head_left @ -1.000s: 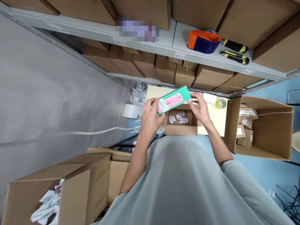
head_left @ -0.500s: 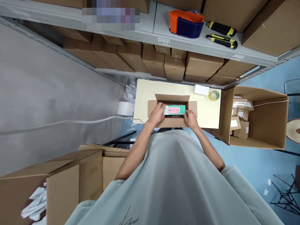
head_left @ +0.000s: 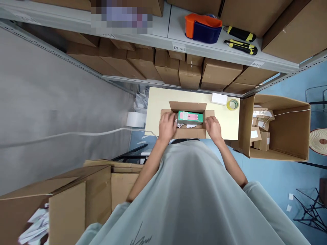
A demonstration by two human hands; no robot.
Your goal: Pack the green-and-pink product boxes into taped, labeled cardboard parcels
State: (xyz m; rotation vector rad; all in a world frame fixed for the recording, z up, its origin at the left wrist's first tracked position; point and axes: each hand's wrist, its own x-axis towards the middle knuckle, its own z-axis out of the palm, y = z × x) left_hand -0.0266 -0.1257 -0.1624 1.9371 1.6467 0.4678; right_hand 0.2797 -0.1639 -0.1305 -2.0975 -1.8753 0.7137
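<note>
An open cardboard box [head_left: 187, 133] stands on the pale yellow table [head_left: 158, 98], its flaps folded out. Inside lies a green box with a pink panel [head_left: 190, 116], against the far side, with crumpled white paper [head_left: 191, 126] along its near side. My left hand [head_left: 167, 126] is over the left flap, fingers bent and apart, with no item visible in it. At the right flap is my right hand [head_left: 213, 127], its fingers curled at the carton's edge; whether they pinch the flap is hard to make out.
A white box [head_left: 219, 98] and a tape roll [head_left: 232, 104] sit at the table's back right. Right of the table, a large carton [head_left: 288, 136] holds small boxes. A shelf [head_left: 158, 27] with cutters [head_left: 241, 46] spans the top. A white cable [head_left: 102, 133] crosses from the left.
Both hands have let go of the green box and moved outward to the flaps. The green box has shifted toward the far side and tilted slightly, exposing white paper.
</note>
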